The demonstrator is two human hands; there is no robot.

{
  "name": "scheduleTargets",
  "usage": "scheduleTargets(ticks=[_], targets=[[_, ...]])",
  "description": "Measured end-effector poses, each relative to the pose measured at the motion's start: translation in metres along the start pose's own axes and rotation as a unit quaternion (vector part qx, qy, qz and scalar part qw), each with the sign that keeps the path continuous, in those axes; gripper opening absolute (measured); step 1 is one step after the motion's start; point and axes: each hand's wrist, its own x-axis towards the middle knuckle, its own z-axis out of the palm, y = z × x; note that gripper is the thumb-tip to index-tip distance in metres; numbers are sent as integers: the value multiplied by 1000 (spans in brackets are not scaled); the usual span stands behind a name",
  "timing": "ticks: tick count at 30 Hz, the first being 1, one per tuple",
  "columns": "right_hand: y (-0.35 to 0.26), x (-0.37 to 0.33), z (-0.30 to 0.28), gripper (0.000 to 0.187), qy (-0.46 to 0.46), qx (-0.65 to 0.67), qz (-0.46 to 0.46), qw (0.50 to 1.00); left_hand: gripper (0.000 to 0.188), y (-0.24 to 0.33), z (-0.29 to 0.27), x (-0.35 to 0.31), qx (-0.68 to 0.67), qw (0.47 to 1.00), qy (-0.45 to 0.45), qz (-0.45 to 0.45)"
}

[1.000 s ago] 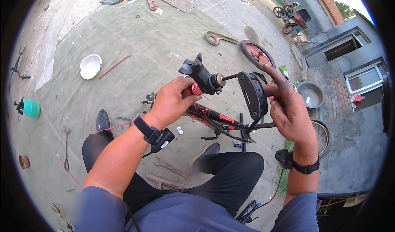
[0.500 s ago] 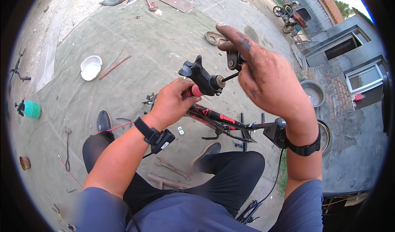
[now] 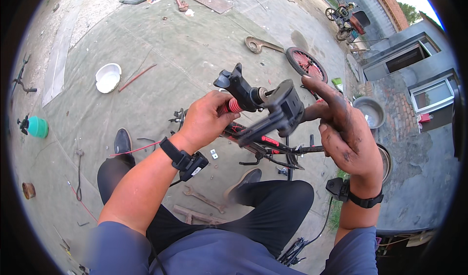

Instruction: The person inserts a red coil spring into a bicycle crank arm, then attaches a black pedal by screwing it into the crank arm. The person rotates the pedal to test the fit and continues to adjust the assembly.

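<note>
One teal container (image 3: 37, 128) stood far left, with a white bowl (image 3: 115, 73) on the ground to its right. Next, the left hand (image 3: 204, 121) gripped a red ribbed piece (image 3: 229, 106) joined to a black bracket (image 3: 245, 93), above a black bicycle frame (image 3: 269, 141). Just right, beside a blurred black folding tool (image 3: 287, 104), the right hand (image 3: 348, 136) was loosely open, one fingertip seemingly against it. Farther right sat a grey basin (image 3: 373, 113).

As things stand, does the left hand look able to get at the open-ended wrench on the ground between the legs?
Probably not at this moment: the left hand is holding the red ribbed part. Nothing appears to cover the wrench, so with that grip released the way looks free.
</note>
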Motion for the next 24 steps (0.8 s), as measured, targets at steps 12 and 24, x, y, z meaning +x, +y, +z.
scheduleTargets(ticks=[12, 24], targets=[[26, 52, 8, 75, 105, -184, -97, 973, 33, 7, -1, 3, 31, 999, -6, 16], [-16, 17, 5, 73, -11, 27, -13, 999, 32, -1, -5, 0, 42, 998, 17, 43]])
